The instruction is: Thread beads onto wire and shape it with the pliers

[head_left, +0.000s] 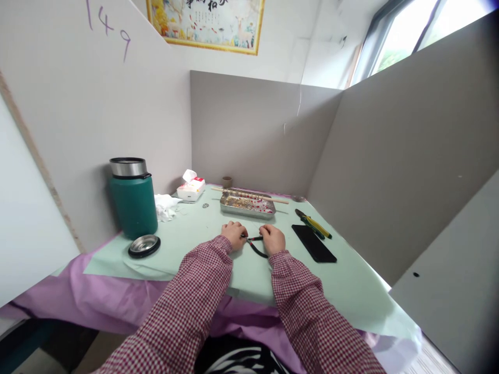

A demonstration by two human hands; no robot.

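Note:
My left hand (234, 234) and my right hand (273, 239) rest close together on the pale green sheet (343, 280), both with fingers curled in. Between them runs a short dark cord (255, 245) with red marks; each hand pinches one end, and a loop of it hangs toward me. Just beyond the hands stands a shallow metal tray (247, 204) of small beads, with a thin wooden stick (249, 195) laid across its far rim.
A green thermos (133, 200) stands at the left, its round lid (144, 245) lying in front. White tissue (166, 205) and a tissue pack (191, 188) sit behind. Pliers (312, 224) and a black phone (314, 243) lie to the right. Grey partition walls enclose the table.

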